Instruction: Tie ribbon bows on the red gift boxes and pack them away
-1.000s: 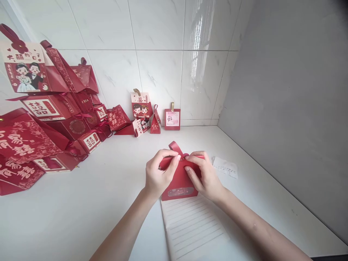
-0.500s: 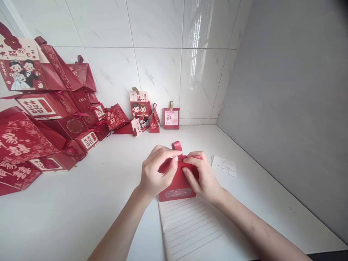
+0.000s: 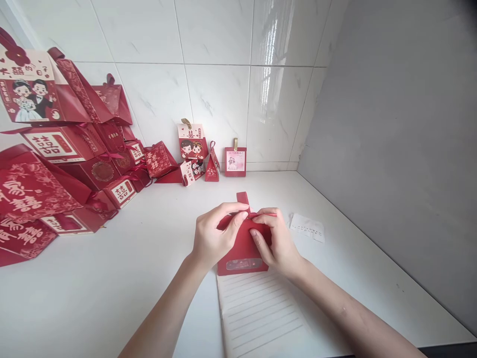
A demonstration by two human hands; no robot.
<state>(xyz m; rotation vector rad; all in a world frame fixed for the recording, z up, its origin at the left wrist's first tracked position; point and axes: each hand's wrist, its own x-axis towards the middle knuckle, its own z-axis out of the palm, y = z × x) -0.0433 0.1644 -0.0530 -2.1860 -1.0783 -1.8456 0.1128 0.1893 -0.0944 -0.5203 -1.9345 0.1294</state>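
Observation:
A red gift box point(image 3: 242, 243) with an oval clear window stands upright between my hands, its base at the top edge of a lined notebook point(image 3: 261, 313). From the box's top rises a red ribbon strap point(image 3: 242, 198). My left hand point(image 3: 218, 231) is closed at the top middle, thumb and index finger pinching the strap's base. My right hand point(image 3: 278, 241) grips the upper right part of the box, with its thumb on the front and its fingers over the top edge. The fingertips partly hide the top seam.
Several red and cream gift boxes point(image 3: 70, 144) are stacked at the left. Small boxes stand by the tiled wall, among them a square one with a pink picture point(image 3: 235, 162). A white printed paper slip point(image 3: 307, 227) lies right of my right hand. A grey wall point(image 3: 402, 149) bounds the right.
The ribbon strap, curled into a loop before, now stands straighter and flatter. My left thumb and index finger have come closer together at its base. My right hand keeps its hold.

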